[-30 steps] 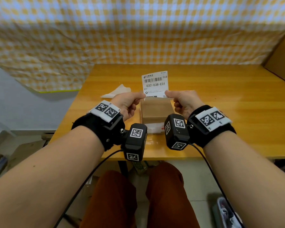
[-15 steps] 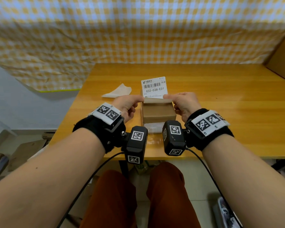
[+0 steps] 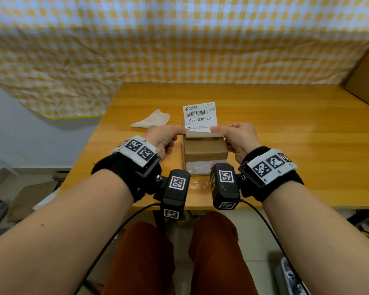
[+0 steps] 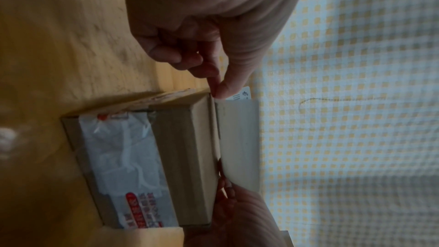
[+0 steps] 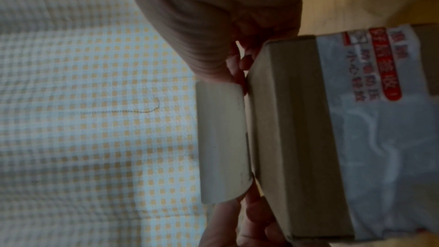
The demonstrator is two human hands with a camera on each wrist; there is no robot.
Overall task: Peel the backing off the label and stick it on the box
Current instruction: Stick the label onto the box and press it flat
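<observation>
- Label point(image 3: 200, 117), white with a barcode and the print 032-038-E01, stood nearly upright over the cardboard box point(image 3: 205, 148), its lower edge curled toward the person just above the box top
- left hand point(image 3: 164, 138) pinched the label's lower left corner between thumb and forefinger, the other fingers curled under
- right hand point(image 3: 239, 137) pinched the lower right corner the same way
- from the left wrist view, the plain underside of the label point(image 4: 238, 138) rose from the far top edge of the box point(image 4: 185, 157); whether the paper touched the cardboard there could not be told
- from the right wrist view, the same plain side point(image 5: 222, 142) bowed outward between the two hands, just beside the box point(image 5: 294, 134)
- box sat on the wooden table point(image 3: 296, 133) near its front edge, about midway along it, with a wrinkled white sticker point(image 3: 197, 168) bearing red print on its near side
- a loose, crumpled sheet of pale paper point(image 3: 152, 120) lay on the table to the left of the box, apart from it and nearer the left edge
- a yellow-and-white checked cloth point(image 3: 179, 39) hung behind the table's back edge
- black wrist bands with square printed markers sat on both forearms, cables trailing down toward the person's lap
</observation>
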